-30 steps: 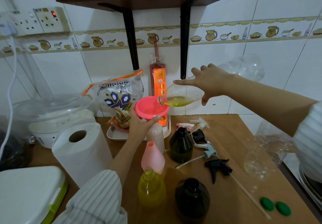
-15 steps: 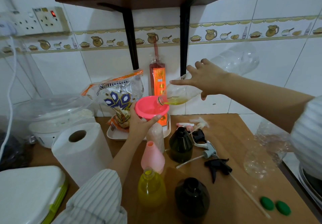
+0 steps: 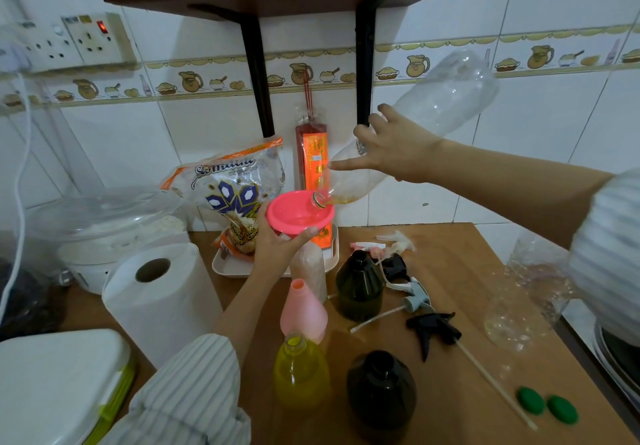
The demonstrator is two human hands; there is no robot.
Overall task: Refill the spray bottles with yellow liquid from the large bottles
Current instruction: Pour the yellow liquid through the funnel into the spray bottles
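Clear plastic large bottle [image 3: 446, 98], clasped in the right hand [image 3: 398, 148], slants neck-down toward eight o'clock into the pink funnel [image 3: 299, 214] the left hand [image 3: 277, 242] grips.

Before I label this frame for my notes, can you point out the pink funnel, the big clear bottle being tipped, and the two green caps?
Pink funnel [image 3: 294, 218]: head view, on its inner bowl.
Big clear bottle [image 3: 446, 95]: head view, on its upper body.
Green caps [image 3: 531, 400]: head view, on the left cap's top.
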